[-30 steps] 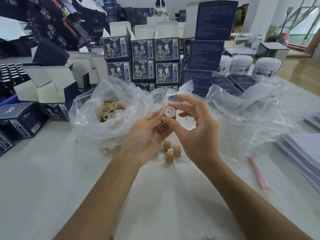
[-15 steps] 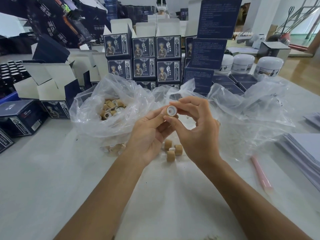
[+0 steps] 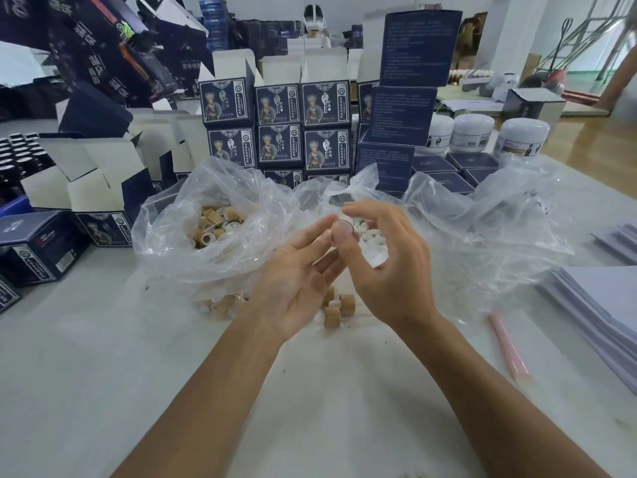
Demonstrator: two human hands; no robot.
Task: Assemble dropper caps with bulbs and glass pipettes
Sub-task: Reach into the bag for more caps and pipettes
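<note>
Mid-frame, above the white counter [image 3: 103,374]: right hand [image 3: 389,270] pinches a small dropper cap [image 3: 345,225] between thumb and forefinger, other fingers loosely spread. Left hand [image 3: 293,284] lies palm-up, fingers fairly straight, its fingertips touching the cap from the left. Below the hands, three tan caps [image 3: 336,307] sit on the counter. Left-centre, a clear plastic bag [image 3: 179,236] holds more tan caps; white bulbs [image 3: 370,236] show behind the right hand. Pink stick [image 3: 508,346] lower right.

Printed boxes [image 3: 278,104], white jars [image 3: 473,128]
</note>
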